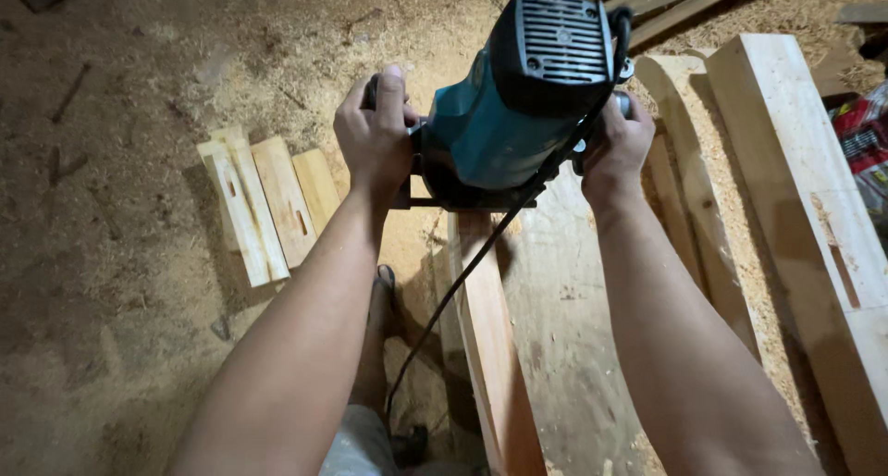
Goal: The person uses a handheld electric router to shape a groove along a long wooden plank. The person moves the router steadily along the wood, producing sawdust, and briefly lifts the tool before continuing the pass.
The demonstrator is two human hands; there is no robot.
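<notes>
Nearest, the narrow wooden board [490, 346] stands on its edge and runs away from the person, and the black cord [462, 282] hangs down just beside it. Above its far end, the left hand [375, 134] and the right hand [615, 143] each have the grip clenched around a side handle of the teal router [518, 97], which sits on the board's top edge. I judge both hands should press evenly, keeping the base flat and the cord aside. Farther left, short slotted wood pieces [268, 203] lie on the sawdust floor [120, 115].

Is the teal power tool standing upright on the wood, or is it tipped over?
Upright: the teal power tool stands base-down on the narrow plank, vented top toward the camera, both hands gripping its side handles.
</notes>
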